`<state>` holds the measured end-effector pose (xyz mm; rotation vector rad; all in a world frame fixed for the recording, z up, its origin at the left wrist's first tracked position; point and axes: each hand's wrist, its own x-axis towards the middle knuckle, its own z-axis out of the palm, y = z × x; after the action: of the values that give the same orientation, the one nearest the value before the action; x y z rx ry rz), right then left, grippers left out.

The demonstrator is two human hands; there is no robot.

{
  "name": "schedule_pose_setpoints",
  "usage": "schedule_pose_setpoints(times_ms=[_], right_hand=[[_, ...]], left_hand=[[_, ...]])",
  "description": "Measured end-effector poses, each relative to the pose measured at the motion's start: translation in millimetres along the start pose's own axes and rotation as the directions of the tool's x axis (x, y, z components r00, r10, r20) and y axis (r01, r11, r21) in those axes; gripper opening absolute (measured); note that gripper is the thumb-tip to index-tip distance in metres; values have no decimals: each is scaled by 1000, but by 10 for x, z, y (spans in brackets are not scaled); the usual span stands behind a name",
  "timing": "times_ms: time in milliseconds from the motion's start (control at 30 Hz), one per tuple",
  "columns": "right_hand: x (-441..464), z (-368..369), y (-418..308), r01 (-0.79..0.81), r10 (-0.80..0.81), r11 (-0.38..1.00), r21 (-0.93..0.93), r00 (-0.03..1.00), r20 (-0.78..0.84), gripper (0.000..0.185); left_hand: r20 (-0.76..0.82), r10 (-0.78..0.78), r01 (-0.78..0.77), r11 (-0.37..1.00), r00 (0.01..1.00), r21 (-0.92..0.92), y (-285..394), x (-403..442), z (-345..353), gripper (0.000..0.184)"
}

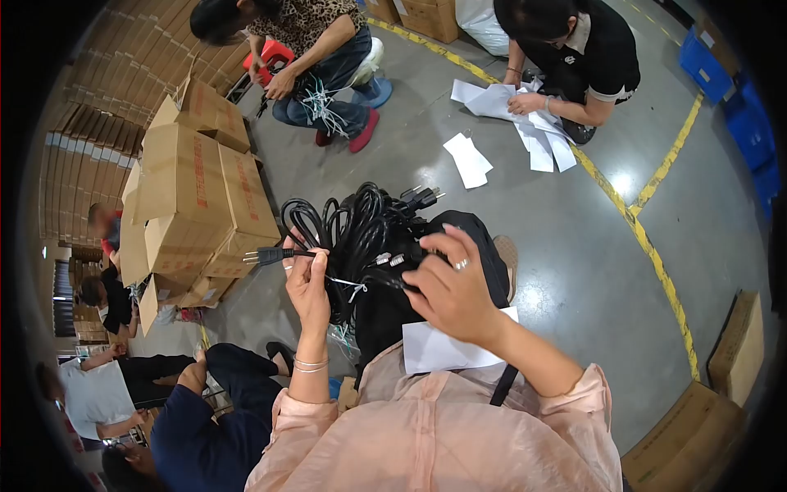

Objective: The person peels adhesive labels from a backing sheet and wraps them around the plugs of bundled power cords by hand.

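My left hand (308,283) is closed around a coiled black power cord (305,215), its three-prong plug (269,256) poking out to the left. A thin white tie (351,284) hangs beside these fingers, its ends loose. More bundled black cords (369,215) lie in a heap over my lap, with further plugs (421,198) at the far side. My right hand (459,287), a ring on one finger, has its fingertips bent around a black cord end at the heap's right edge. Small white labels (390,260) show on the cords between my hands.
White paper (447,348) lies on my lap. Open cardboard boxes (201,193) stand at left. Ahead, one person handles tie-like strands (321,105), another handles paper sheets (508,107). Other people sit at lower left. Flat cartons (689,435) lie at lower right; blue bins (705,61) stand beyond.
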<state>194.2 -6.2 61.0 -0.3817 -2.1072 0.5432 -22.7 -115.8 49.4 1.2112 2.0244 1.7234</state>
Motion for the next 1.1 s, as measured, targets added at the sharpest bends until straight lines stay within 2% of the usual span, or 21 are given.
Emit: schedule_pose_setpoints(times_ms=[133, 233, 300, 333, 433, 500, 567, 600, 633, 733, 833, 967, 1033, 1100], right_hand=[[-238, 4, -150, 36, -35, 999, -17, 999, 35, 22], [-424, 51, -141, -12, 8, 998, 59, 998, 57, 21], [-549, 97, -101, -313, 279, 926, 211, 944, 176, 25], [-515, 34, -77, -384, 332, 903, 193, 908, 255, 25], [-274, -92, 59, -354, 290, 917, 182, 907, 307, 27], [-78, -47, 130, -326, 279, 907, 267, 939, 199, 38], [86, 60, 69, -438, 396, 828, 351, 899, 187, 51], [117, 143, 71, -451, 391, 808, 380, 892, 227, 56], [130, 223, 70, -454, 374, 777, 435, 890, 260, 47], [-7, 337, -2, -342, 301, 856, 388, 940, 162, 33], [-218, 304, -101, -139, 124, 946, 293, 990, 70, 31], [-358, 225, -20, -187, 159, 925, 332, 981, 109, 24], [-354, 184, 31, -232, 197, 907, 352, 971, 132, 19], [-332, 154, 111, -320, 249, 838, 441, 945, 213, 18]], left_hand=[[11, 9, -9, 1000, 1000, 13, -32, -6, -6, 9], [40, 47, -50, 997, 998, 66, -17, -22, 4, 9], [60, 22, -27, 995, 998, 95, -18, -33, -8, 10], [61, 23, -28, 995, 998, 93, -16, -47, -2, 10], [52, 27, -29, 999, 998, 45, -8, -89, -8, 10], [71, 32, -34, 999, 997, 31, -13, -92, -22, 10], [81, 54, -60, 996, 995, 67, -1, -102, -23, 10], [92, 68, -78, 991, 993, 105, 8, -120, -30, 11], [92, 71, -81, 991, 993, 105, 22, -131, -29, 11], [78, 12, -22, 992, 997, 126, 67, -168, -21, 12], [100, -2, -18, 980, 995, 196, -1, -198, -74, 12], [119, 54, -73, 983, 991, 167, -13, -280, -78, 12], [191, 85, -107, 988, 978, 108, -48, -295, -119, 11], [196, 18, -42, 992, 980, 120, 5, -366, -117, 8]])
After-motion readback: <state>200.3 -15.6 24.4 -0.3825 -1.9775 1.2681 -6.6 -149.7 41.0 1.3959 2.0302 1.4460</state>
